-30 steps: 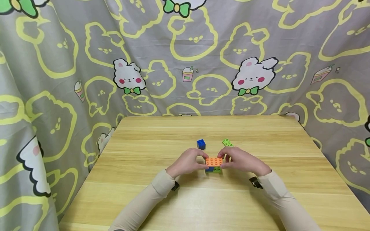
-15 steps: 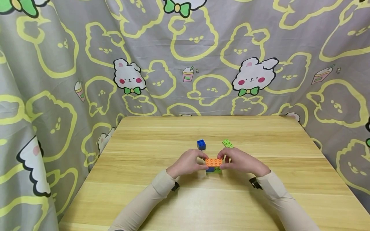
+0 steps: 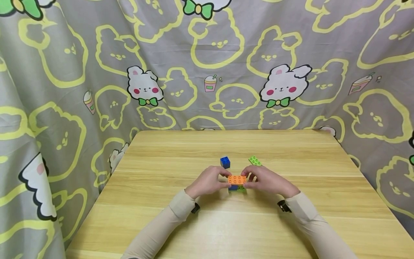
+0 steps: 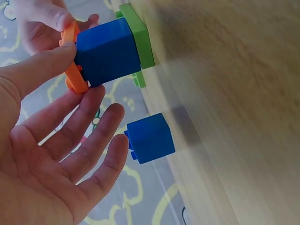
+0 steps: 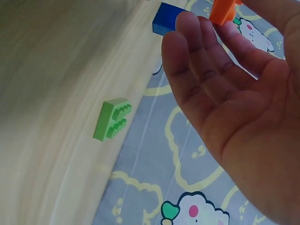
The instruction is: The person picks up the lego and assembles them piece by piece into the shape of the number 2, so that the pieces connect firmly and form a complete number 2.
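Note:
An orange building-block plate (image 3: pixel 237 180), two studs wide, lies over a blue block (image 4: pixel 108 51) that stands on a green plate (image 4: pixel 139 37). My left hand (image 3: pixel 208 181) pinches the plate's left end between thumb and fingers; its other fingers spread loosely in the left wrist view. At the right end, my right hand (image 3: pixel 270 180) pinches the same plate with thumb and forefinger. A thin gap with a bit of stud shows between orange plate and blue block in the left wrist view. The right part of the lower green plate (image 3: pixel 241 188) shows beside the block.
Behind the left hand stands a loose blue block (image 3: pixel 225 162), studs up. A loose light green block (image 3: pixel 254 160) lies behind the right hand, partly covered by it. The wooden table (image 3: pixel 161 151) ends at a grey patterned curtain (image 3: pixel 181 54).
Both hands, with the orange plate and the pieces under it, have shifted slightly left and away from me. The loose blue and green blocks have stayed put.

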Demonstrator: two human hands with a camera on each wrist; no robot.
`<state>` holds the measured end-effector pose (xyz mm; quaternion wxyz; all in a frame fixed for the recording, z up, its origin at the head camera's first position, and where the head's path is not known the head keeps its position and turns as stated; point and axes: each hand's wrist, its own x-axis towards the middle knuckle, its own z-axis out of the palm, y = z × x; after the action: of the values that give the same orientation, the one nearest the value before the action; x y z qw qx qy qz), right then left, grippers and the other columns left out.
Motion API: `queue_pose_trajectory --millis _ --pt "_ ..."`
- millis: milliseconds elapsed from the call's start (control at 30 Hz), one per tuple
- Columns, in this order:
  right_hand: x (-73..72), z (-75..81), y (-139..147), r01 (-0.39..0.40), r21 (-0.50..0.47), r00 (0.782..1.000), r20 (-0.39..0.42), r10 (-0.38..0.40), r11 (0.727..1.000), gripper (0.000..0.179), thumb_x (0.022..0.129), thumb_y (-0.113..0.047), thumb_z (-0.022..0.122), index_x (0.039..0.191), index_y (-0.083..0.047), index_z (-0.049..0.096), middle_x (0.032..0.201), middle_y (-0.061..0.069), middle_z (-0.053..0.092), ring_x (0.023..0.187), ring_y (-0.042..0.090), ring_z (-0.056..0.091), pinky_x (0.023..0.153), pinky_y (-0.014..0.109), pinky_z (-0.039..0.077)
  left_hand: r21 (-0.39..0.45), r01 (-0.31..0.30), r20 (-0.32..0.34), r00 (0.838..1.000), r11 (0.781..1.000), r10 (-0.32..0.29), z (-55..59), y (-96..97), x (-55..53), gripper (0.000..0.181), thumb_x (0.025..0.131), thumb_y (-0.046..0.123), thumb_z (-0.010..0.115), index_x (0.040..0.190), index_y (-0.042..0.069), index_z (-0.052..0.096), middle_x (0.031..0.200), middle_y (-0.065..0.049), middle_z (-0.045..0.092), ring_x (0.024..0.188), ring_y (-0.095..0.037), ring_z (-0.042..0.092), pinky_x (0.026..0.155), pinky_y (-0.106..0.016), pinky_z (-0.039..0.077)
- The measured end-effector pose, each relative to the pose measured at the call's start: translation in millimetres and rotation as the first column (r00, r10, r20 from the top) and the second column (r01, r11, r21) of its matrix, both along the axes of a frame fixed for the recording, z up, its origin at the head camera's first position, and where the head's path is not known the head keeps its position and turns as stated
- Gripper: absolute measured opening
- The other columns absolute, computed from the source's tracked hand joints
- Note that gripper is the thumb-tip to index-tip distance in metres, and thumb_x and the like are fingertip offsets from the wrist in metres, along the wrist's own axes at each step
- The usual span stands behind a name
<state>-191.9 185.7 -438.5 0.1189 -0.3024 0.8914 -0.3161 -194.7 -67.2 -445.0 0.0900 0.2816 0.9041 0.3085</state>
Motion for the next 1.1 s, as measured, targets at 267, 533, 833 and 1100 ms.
queue_pose_trajectory --millis 267,533,833,1100 --pt "-2.0 -4.0 0.3 0.0 -0.03 0.999 0.043 0.001 1.0 0.02 0.095 -0.021 0.074 0.113 -0.014 0.067 0.108 -0.003 0.069 0.099 0.016 0.068 0.084 0.034 0.058 0.012 -0.012 0.014 1.0 1.0 0.012 -0.1 -1.1 -2.2 0.03 0.089 0.024 0.082 0.116 0.013 0.077 0.114 0.001 0.075 0.106 -0.018 0.068 0.086 -0.027 0.053" --pt "-2.2 -5.5 -0.3 0.002 -0.034 0.999 0.035 -0.001 0.999 0.021 0.096 -0.022 0.073 0.115 -0.015 0.067 0.11 -0.003 0.07 0.1 0.015 0.068 0.086 0.036 0.058 0.018 -0.028 0.022 0.999 0.999 0.027 -0.2 -1.2 -2.4 0.028 0.089 0.024 0.082 0.115 0.013 0.078 0.111 0.002 0.075 0.103 -0.018 0.067 0.084 -0.027 0.052" --pt "-1.3 -4.9 -0.9 0.01 -0.027 0.999 0.031 -0.009 1.0 0.021 0.095 -0.021 0.075 0.114 -0.016 0.068 0.109 -0.005 0.07 0.098 0.014 0.067 0.086 0.038 0.058 0.023 -0.037 0.035 0.999 0.999 0.036 -0.2 -1.6 -1.8 0.028 0.089 0.023 0.082 0.114 0.013 0.078 0.109 0.002 0.074 0.103 -0.02 0.067 0.083 -0.027 0.051" --pt "-2.9 -4.7 -0.3 0.013 -0.021 0.999 0.032 -0.012 1.0 0.02 0.096 -0.024 0.073 0.114 -0.016 0.068 0.109 -0.005 0.07 0.098 0.013 0.066 0.084 0.032 0.057 0.036 -0.042 0.04 0.998 0.998 0.04 -0.3 -2.3 -2.6 0.029 0.089 0.025 0.082 0.115 0.012 0.078 0.108 0.002 0.075 0.101 -0.018 0.066 0.081 -0.026 0.051"
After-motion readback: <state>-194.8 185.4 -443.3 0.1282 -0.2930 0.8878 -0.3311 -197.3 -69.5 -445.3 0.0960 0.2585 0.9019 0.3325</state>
